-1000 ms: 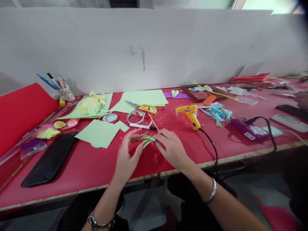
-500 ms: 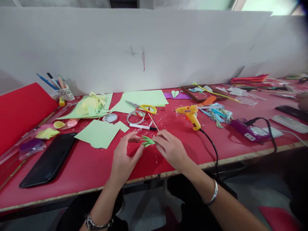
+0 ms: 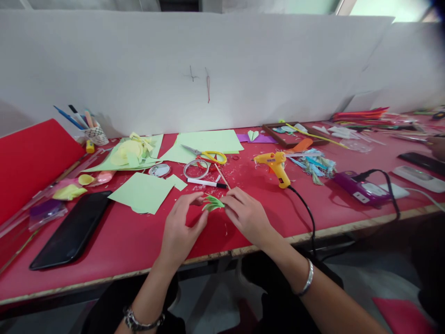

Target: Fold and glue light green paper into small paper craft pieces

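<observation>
A small green folded paper piece (image 3: 213, 203) with fanned, pointed layers hangs between my hands over the red table. My right hand (image 3: 245, 214) pinches its right end in closed fingertips. On its left side my left hand (image 3: 182, 225) curves round it, thumb and fingers apart, the fingertips at the paper's left edge; whether they touch it is hard to tell. Just beyond the hands lie a black-capped white marker (image 3: 206, 183), a thin stick (image 3: 221, 176), a clear tape roll (image 3: 195, 170) and yellow-handled scissors (image 3: 213, 157).
Green paper (image 3: 142, 192) and a black phone (image 3: 71, 229) lie left. A yellow glue gun (image 3: 274, 167) with a black cord stands right, near blue tassels (image 3: 314, 164) and a purple power socket (image 3: 361, 189). Another person's hand (image 3: 437, 147) shows at far right.
The fanned layers of the green piece have spread and shifted slightly at my left fingertips. Both hands stay in nearly the same place.
</observation>
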Demonstrator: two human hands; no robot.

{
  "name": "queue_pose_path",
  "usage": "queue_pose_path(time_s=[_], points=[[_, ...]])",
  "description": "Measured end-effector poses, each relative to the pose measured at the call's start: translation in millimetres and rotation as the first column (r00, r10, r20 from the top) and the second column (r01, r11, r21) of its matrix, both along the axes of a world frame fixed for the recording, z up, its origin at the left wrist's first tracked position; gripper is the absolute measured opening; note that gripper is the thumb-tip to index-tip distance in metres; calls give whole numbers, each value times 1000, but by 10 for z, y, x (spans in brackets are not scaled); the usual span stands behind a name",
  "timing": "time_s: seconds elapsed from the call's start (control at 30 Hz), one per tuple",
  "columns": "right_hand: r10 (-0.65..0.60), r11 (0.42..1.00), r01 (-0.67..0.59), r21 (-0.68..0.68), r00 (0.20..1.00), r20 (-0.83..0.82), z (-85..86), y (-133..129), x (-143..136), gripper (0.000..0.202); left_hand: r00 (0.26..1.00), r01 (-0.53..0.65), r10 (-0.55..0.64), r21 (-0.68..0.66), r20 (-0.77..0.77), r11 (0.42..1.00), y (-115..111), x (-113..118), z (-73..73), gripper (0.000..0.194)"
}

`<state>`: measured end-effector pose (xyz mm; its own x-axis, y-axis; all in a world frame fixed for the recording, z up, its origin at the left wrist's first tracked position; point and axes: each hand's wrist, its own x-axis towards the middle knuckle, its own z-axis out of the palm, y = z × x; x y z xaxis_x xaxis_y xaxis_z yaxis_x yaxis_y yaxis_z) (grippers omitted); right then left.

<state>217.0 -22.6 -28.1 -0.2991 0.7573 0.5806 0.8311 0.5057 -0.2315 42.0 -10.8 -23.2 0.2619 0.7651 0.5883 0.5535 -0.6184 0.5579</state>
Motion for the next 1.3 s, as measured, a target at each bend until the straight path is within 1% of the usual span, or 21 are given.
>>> queue_pose_path(time_s=[0.17,0.3,0.5,0.63,0.7,0.83,0.97,1.03,1.13,1.3], points=[[-8,1000,8,7,1000,15,8,11,-13,18,996,45,-38,83,-82,996,26,5,-4,24],[-9,1000,9,7,1000,12,-1,13,-16,18,994,49,-39,95,-103,994,35,-1,-10,24],[-21,999,20,29,1000,18,-9,-2,-14,20,991,84,-80,26,-110,996,42,-6,-37,25],[-6,1000,6,0,1000,3,4,-1,-22,18,989,119,-118,-3,-89,993,35,-8,-21,26],[14,1000,-15,-26,999,-34,8,0,-23,17,989,128,-131,-48,-67,991,28,-19,2,25],[67,994,-79,-73,985,-158,-2,-1,-26,15,988,147,-153,-151,-29,978,24,-58,38,22],[133,976,-173,-129,953,-271,-21,4,-44,15,982,132,-150,-149,-113,980,36,-87,36,22],[140,970,-192,-152,944,-300,-28,8,-56,15,973,129,-151,-133,-177,983,40,-94,26,23],[131,966,-189,-174,945,-299,-41,16,-69,15,956,113,-145,-135,-256,984,41,-103,8,24],[146,955,-210,-210,947,-285,-60,23,-88,15,930,104,-157,-172,-331,980,33,-128,3,23]])
